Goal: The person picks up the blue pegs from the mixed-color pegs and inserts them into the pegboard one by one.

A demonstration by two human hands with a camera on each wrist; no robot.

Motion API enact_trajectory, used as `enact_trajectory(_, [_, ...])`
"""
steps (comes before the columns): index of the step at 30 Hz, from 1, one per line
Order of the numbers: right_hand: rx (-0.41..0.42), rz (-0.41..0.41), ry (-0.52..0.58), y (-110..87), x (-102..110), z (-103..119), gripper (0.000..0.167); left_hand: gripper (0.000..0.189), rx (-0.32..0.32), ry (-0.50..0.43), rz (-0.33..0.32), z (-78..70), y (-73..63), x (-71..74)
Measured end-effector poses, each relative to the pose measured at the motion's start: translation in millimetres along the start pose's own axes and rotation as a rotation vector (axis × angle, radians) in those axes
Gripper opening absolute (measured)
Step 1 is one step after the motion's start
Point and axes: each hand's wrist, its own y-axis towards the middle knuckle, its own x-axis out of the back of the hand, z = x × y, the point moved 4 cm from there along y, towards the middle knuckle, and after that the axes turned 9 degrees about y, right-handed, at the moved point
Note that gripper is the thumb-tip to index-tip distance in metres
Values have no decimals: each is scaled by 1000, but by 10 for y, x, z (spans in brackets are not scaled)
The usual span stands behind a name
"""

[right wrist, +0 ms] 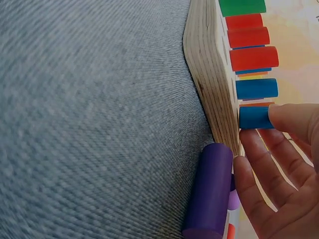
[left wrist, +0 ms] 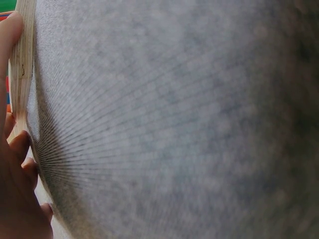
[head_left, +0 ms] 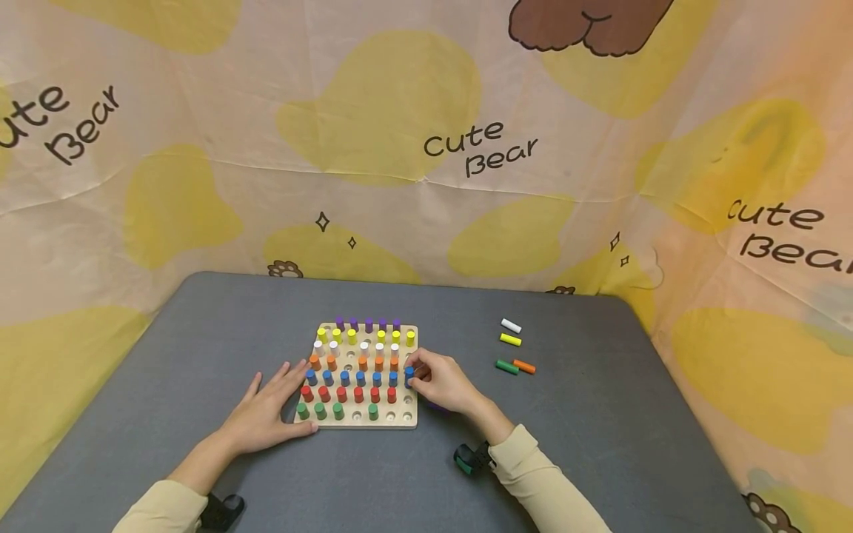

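Note:
A light wooden pegboard [head_left: 356, 426] lies on the grey table, with rows of purple, yellow, white, orange, blue, red and green pegs upright in its holes. At the right end of the blue row, my right hand [head_left: 445, 381] pinches a blue peg [right wrist: 254, 117] between thumb and fingers; in the right wrist view the peg stands upright against the board's face. My left hand [head_left: 269, 414] rests beside the board's left edge, fingers spread and thumb at the near left corner. Close under the right hand lies a loose purple peg [right wrist: 209, 191] next to the board.
Right of the board lie a white peg [head_left: 511, 326], a yellow peg [head_left: 510, 340], a green peg [head_left: 506, 367] and an orange peg [head_left: 524, 366]. Bare holes show in several rows. A patterned cloth [head_left: 373, 111] hangs behind the table [head_left: 566, 459].

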Motion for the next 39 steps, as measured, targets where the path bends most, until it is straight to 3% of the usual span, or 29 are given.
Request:
enact_trajectory(28, [19,45,-40,-9,-6,-10,14,102,3,10,1,-20,-11,5])
enact_trajectory(39, [9,79,-45,-22,17,-16,22,103,6,15,3,-36,-13,23])
